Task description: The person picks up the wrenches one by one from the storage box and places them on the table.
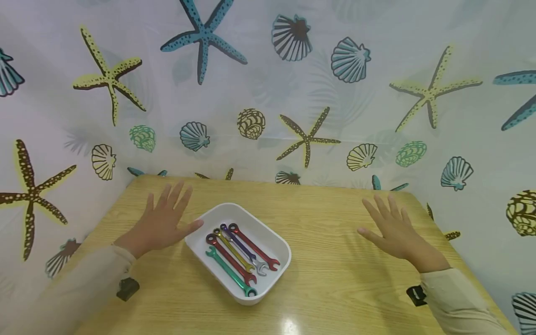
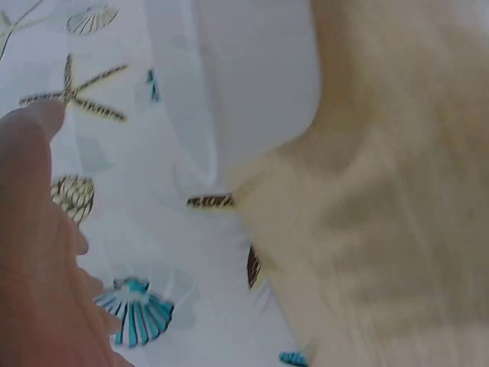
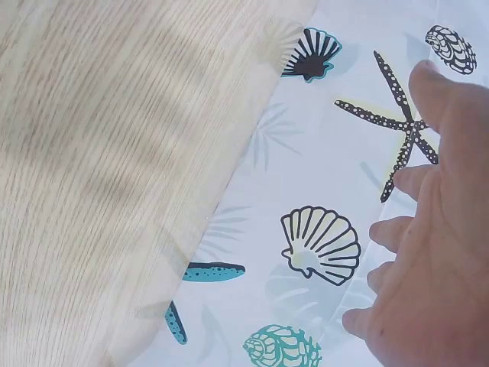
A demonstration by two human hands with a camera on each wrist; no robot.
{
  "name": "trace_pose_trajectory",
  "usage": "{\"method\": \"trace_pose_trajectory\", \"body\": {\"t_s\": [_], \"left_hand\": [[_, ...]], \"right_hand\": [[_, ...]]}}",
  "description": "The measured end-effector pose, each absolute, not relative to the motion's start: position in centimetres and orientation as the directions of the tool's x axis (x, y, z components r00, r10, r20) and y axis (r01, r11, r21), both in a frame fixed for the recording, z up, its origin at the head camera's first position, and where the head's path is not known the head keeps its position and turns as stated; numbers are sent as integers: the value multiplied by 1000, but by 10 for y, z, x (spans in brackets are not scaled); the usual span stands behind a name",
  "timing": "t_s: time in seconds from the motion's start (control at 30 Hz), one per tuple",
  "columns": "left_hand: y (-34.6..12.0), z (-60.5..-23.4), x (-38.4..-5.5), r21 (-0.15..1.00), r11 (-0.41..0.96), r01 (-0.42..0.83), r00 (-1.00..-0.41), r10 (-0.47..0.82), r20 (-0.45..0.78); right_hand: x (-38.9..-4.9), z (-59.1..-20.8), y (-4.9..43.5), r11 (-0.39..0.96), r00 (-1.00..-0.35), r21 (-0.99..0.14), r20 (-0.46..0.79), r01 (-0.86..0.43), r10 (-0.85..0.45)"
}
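In the head view, a white, deep-sided tray [image 1: 261, 223] with rounded corners sits aslant on the wood-grained counter [image 1: 326, 265], nearer its left edge than its right and well in from the far edge. Inside, glossy wrenches lie side by side, roughly parallel: a green wrench [image 1: 230, 271] along the near left wall, then a dark red wrench [image 1: 228, 256], a yellow wrench [image 1: 236, 255], a purple wrench [image 1: 240, 245] and a brighter red wrench [image 1: 255, 247]; a silver open end shows at the foot of the purple one. The left hand [image 1: 161, 228] is spread wide, holding nothing, its thumb overlapping a bit of the tray's rim; whether they touch cannot be told. The right hand [image 1: 395, 235], toward the counter's right edge, is likewise flat with fingers apart and grips nothing. Beige sleeves [image 1: 456, 298] cover both forearms, and a black device [image 1: 127, 289] shows below each wrist. Behind the counter's far edge hangs a white cloth [image 1: 251, 88] printed with starfish and shells. In the left wrist view, the hand fills the left side before the cloth, beside a smooth pale shape too blurred to name. In the right wrist view, the extended fingers stand against the printed cloth, with the counter's edge running diagonally apart from them.
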State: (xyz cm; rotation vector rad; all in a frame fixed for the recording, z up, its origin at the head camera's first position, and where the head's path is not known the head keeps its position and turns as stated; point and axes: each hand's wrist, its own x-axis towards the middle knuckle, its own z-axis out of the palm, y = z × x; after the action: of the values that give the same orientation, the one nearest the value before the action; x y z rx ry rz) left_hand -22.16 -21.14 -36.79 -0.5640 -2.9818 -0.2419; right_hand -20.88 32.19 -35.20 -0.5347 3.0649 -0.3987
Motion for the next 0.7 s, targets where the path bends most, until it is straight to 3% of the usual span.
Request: {"method": "trace_pose_trajectory", "body": {"t_s": [0.23, 0.7], "left_hand": [[-189, -403, -200, 130, 872, 473, -877, 450, 171], [-179, -427, -181, 260, 853, 452, -891, 445, 88]], "right_hand": [[-209, -356, 317, 896, -937, -285, 28, -341, -347], [-210, -362, 306, 882, -927, -298, 36, -366, -373]]}}
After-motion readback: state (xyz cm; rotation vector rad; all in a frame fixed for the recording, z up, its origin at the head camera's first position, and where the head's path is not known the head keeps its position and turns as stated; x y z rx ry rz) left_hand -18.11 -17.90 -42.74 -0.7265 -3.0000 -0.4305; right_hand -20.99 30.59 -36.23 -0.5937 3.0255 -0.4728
